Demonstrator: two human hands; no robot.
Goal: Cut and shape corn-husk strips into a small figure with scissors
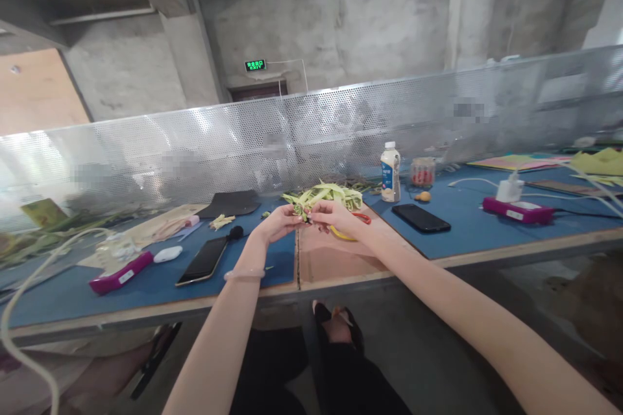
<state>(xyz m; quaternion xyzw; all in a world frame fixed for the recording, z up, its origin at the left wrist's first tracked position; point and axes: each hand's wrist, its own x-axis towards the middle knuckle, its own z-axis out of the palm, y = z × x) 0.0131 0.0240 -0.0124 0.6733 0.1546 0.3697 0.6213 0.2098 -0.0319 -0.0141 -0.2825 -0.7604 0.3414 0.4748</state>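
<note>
My left hand (278, 222) and my right hand (331, 215) meet above the bench, fingertips pinched together on a small green woven leaf piece (300, 210). A pale bracelet (244, 275) circles my left wrist. Just behind the hands lies a pile of green leaf strips (325, 194). Scissors with red and yellow handles (351, 225) rest partly hidden under my right hand, on a brown board (335, 259).
Blue bench top (462, 224) with two black phones (202, 259) (421, 218), two magenta boxes (121, 273) (518, 211), a white bottle (390, 172), a jar (422, 172), cables and coloured paper. A perforated metal screen (341, 123) backs the bench.
</note>
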